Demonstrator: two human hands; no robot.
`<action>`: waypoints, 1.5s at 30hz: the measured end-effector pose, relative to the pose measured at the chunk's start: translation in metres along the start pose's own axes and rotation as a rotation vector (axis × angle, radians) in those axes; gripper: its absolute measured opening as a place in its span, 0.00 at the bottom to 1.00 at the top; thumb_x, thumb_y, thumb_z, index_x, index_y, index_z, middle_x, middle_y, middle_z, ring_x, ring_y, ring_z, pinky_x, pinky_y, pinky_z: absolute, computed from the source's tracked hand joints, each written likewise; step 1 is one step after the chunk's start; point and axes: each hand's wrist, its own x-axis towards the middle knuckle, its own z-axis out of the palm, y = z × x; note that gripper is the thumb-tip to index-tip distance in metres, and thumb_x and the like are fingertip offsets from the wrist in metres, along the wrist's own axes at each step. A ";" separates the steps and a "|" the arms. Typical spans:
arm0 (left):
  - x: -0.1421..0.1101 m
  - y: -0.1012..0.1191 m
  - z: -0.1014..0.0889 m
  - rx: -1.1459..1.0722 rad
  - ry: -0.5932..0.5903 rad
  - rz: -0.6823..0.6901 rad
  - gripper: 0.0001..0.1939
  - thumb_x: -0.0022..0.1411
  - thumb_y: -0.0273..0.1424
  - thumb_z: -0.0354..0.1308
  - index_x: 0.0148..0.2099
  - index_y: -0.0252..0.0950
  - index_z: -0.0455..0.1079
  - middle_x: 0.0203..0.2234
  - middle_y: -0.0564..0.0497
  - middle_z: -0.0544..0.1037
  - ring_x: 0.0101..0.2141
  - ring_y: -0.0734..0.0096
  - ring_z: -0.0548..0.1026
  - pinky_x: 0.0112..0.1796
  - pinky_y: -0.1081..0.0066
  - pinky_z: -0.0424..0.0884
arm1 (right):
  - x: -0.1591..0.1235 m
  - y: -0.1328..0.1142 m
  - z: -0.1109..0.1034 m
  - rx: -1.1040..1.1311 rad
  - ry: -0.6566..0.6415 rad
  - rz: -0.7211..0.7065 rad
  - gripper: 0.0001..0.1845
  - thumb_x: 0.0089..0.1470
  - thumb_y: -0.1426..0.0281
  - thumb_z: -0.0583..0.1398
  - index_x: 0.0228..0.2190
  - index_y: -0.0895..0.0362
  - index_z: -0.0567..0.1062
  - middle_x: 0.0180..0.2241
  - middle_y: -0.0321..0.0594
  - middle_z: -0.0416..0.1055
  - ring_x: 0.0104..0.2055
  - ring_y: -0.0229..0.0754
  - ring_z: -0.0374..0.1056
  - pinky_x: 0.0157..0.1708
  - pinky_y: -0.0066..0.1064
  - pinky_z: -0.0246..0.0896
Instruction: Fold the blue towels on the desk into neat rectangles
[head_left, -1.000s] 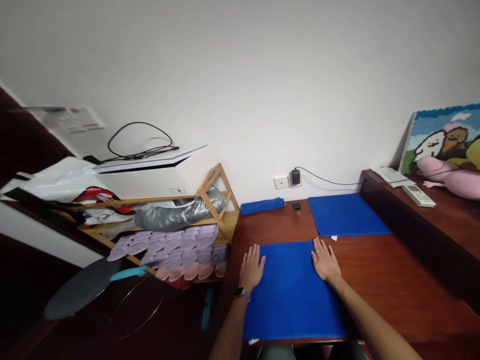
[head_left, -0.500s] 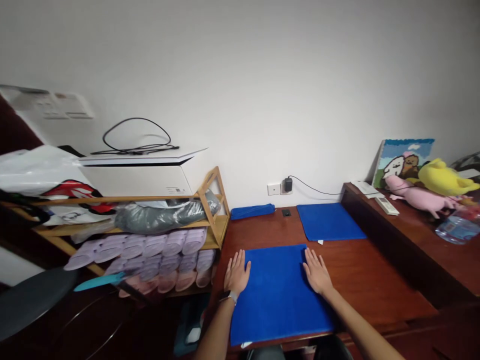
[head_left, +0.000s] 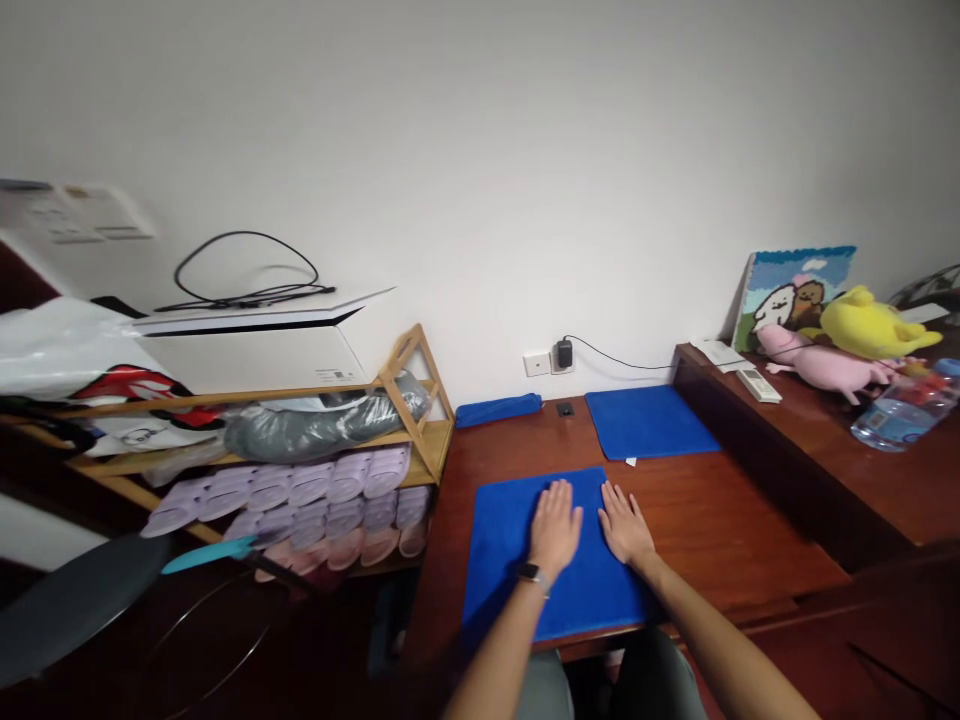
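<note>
A blue cloth point(head_left: 510, 540) lies spread flat on the reddish-brown wooden table point(head_left: 720, 540) in front of me. My left hand point(head_left: 556, 525), with a watch on its wrist, rests palm down on the middle of the cloth, fingers stretched out. At the cloth's right edge lies my right hand point(head_left: 626, 525), also flat, its fingers slightly spread. Neither hand grips anything. Behind them a second blue cloth point(head_left: 649, 422) is laid out at the back right. A folded blue cloth point(head_left: 498, 410) sits against the wall at the back left.
To the left, a wooden rack point(head_left: 431, 445) holds rows of slippers point(head_left: 330, 480) and a white box point(head_left: 255, 357). The raised ledge on the right carries a remote point(head_left: 759, 386), a pink plush toy point(head_left: 825, 368), a yellow plush toy point(head_left: 874, 325) and a plastic bottle point(head_left: 896, 415).
My left hand has slid right from the cloth's left edge to its middle, nearer my right hand. My right hand stays at the right edge. The view has shifted slightly.
</note>
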 end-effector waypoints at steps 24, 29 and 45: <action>-0.087 -0.145 -0.022 0.198 0.028 -0.350 0.36 0.76 0.46 0.37 0.77 0.32 0.48 0.72 0.39 0.58 0.72 0.54 0.55 0.70 0.49 0.52 | -0.040 0.001 0.000 -0.006 0.131 -0.017 0.36 0.72 0.57 0.36 0.74 0.57 0.47 0.75 0.39 0.42 0.77 0.45 0.36 0.74 0.47 0.32; -0.088 -0.150 -0.029 0.208 0.044 -0.343 0.36 0.75 0.45 0.37 0.76 0.30 0.51 0.71 0.38 0.61 0.71 0.54 0.57 0.69 0.50 0.52 | -0.077 0.002 0.008 0.004 0.042 0.001 0.35 0.71 0.57 0.38 0.73 0.56 0.49 0.74 0.39 0.46 0.77 0.46 0.39 0.74 0.47 0.35; -0.047 0.088 0.013 -0.135 -0.195 0.095 0.35 0.77 0.46 0.30 0.77 0.34 0.46 0.74 0.45 0.54 0.73 0.63 0.49 0.71 0.55 0.49 | -0.078 0.011 0.020 -0.038 0.033 -0.072 0.36 0.67 0.66 0.43 0.73 0.56 0.51 0.75 0.41 0.44 0.77 0.50 0.39 0.73 0.52 0.34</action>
